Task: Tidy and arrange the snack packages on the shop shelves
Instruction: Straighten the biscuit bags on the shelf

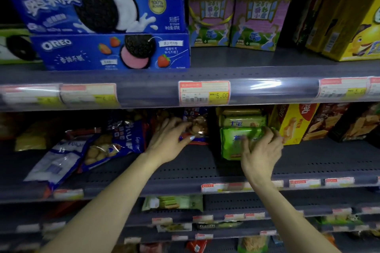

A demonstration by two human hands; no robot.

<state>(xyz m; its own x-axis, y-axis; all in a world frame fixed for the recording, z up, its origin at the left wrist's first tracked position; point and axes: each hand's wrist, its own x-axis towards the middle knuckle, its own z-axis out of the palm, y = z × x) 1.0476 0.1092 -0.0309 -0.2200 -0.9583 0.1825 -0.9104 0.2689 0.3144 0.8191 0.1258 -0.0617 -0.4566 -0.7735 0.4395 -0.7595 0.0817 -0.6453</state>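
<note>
Green biscuit pack point(234, 141): glossy wrapper, blue lettering, upright on middle shelf point(185, 168), well back from front edge, fronting stack of like packs. Your right hand point(262, 150): arm reaching forward, fingers curled round pack's right side, grasping it. Blue cookie bag point(195, 127): clear window, round cookies visible, just left of green pack. Your left hand point(167, 139): fingers curled over bag's front, thumb low; grip on bag.

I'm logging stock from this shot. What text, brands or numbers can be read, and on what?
"OREO": blue strawberry biscuit box, top shelf.
"100%": gold seal, blue biscuit box above.
"5.00": middle price tag.
Chinese print on the boxes, the green packet and the other tags: too blurred.
</note>
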